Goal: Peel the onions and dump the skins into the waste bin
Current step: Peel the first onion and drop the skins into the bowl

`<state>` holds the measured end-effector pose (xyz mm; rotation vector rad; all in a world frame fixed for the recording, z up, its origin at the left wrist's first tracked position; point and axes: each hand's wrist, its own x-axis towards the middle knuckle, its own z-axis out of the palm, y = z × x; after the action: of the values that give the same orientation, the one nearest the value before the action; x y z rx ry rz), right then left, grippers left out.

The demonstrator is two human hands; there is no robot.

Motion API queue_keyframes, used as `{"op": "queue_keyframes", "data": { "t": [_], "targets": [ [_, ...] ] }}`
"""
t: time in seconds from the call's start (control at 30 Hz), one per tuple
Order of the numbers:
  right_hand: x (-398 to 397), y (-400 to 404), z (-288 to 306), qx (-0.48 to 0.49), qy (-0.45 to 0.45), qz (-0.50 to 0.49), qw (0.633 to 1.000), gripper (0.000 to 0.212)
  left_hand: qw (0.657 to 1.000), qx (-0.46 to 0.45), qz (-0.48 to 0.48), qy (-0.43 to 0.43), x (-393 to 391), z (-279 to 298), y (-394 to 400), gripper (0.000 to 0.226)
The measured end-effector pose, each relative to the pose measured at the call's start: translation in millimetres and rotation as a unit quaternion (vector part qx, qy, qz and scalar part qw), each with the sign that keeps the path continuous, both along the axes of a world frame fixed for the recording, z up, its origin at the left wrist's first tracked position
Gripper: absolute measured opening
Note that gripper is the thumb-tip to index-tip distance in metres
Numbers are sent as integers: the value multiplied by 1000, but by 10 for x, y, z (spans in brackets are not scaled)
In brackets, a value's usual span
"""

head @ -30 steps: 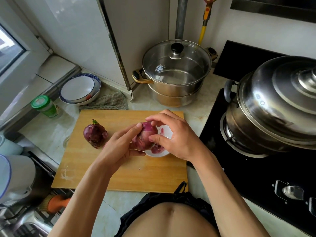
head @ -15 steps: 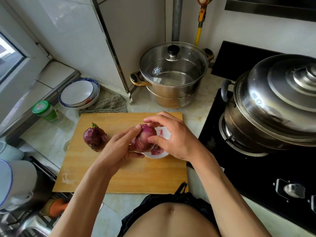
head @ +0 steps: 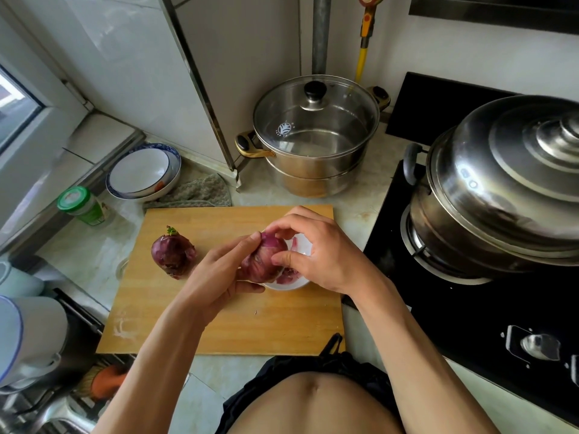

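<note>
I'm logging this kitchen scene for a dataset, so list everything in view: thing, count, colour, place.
onion: 1, purple, held in both hands over the dish
second onion: 1, purple, on the board, left
small dish: 1, white, on the board, holds skins
cutting board: 1, wooden, counter centre
glass-lidded pot: 1, steel, counter back
domed pot: 1, steel, on the stove
stove: 1, black, right
bowls: stacked, white, blue rim, back left
jar: 1, green lid, left
cloth: 1, grey-green, behind the board
left hand: grips the onion
right hand: pinches the onion

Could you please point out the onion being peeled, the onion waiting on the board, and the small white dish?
held onion (head: 261, 261), head view, its side.
waiting onion (head: 172, 253), head view, its middle.
white dish (head: 302, 250), head view, inner wall.
</note>
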<state>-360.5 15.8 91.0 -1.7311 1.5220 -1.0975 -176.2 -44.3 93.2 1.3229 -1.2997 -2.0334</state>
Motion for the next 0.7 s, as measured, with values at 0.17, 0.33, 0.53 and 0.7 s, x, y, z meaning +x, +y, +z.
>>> {"op": "queue_keyframes", "data": {
  "t": [0.17,0.33,0.53,0.7],
  "targets": [
    [-21,-18,-21,18,3,8,1000,38,1000,3,2,-7,-17,-27,19,47],
    [-18,-18,-26,15,-3,3,1000,31,1000,10,8,-10,-32,-25,16,42],
    [-6,-27,-69,-6,-36,-21,999,25,1000,16,20,-5,-35,-12,-15,47],
    [-34,-32,-131,5,-133,-51,990,21,997,60,36,30,-65,-4,-22,52]
  ]
}}
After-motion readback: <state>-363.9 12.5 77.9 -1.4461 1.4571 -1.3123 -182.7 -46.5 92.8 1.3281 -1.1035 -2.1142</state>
